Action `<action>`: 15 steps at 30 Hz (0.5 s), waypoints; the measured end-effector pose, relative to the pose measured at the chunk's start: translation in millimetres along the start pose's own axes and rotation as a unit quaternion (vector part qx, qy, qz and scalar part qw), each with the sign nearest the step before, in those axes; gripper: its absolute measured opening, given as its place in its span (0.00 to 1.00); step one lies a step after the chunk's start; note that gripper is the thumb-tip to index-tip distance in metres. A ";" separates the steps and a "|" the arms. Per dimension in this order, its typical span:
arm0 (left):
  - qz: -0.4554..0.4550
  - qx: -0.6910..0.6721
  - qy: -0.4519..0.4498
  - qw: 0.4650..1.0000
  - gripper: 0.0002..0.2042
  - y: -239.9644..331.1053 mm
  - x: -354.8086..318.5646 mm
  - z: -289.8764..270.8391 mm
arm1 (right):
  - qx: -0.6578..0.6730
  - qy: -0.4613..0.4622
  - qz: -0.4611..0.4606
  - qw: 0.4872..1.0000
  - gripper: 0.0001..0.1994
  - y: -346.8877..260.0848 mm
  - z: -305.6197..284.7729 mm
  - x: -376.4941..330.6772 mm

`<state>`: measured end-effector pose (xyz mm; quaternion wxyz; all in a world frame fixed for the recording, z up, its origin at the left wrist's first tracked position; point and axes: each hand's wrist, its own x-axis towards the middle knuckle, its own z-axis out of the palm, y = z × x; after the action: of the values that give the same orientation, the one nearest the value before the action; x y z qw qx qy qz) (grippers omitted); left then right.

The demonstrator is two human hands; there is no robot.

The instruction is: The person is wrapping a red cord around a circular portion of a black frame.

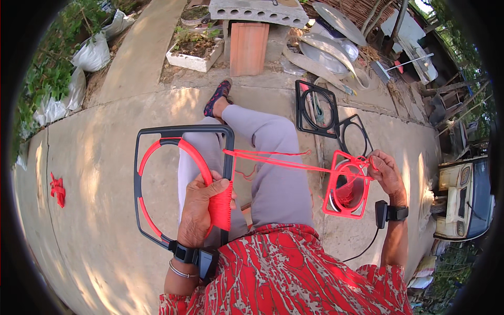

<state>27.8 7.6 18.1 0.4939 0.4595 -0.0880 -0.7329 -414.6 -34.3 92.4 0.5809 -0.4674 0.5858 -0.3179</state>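
My left hand (198,207) grips the right side of a dark square frame (137,178) with a round inner ring, held over my lap. Part of the ring and the gripped edge are wound in red cord (220,205). Taut red strands (283,161) run from the frame across to my right hand (387,172), which pinches the cord out to the right. Below that hand stands a finished red-wrapped frame (332,194) with a spool of red cord inside it. Both wrists wear black bands.
Two bare dark frames (300,113) lie on the concrete ahead of my outstretched legs. A red scrap (56,189) lies on the ground at left. Bricks, a planter box (193,62), white sacks and metal sheets crowd the far side; an old vehicle (464,197) stands at right.
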 end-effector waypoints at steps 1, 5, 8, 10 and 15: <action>-0.015 0.011 -0.009 1.000 0.09 -1.4 -1.0 2.1 | 0.053 0.031 0.010 0.998 0.09 18.7 -24.6 -9.5; -0.067 0.051 -0.063 0.994 0.09 -12.3 0.0 23.5 | 0.082 0.131 0.071 0.985 0.09 61.4 -52.1 -35.9; -0.062 0.031 -0.054 0.996 0.09 -9.5 -1.2 24.9 | 0.051 0.152 0.088 0.983 0.06 89.0 -41.4 -30.5; -0.050 0.032 -0.032 0.998 0.09 -7.0 -0.4 27.9 | -0.140 0.151 0.102 0.973 0.09 104.6 -20.5 -18.4; -0.039 0.055 -0.044 0.997 0.11 -7.7 -4.3 25.0 | -0.577 0.107 -0.276 0.761 0.12 85.5 75.8 24.7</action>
<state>4.3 6.8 30.2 0.4349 0.4566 -0.1320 -0.7648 -353.0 -13.1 -4.7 0.0219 -0.8189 0.5621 -0.1140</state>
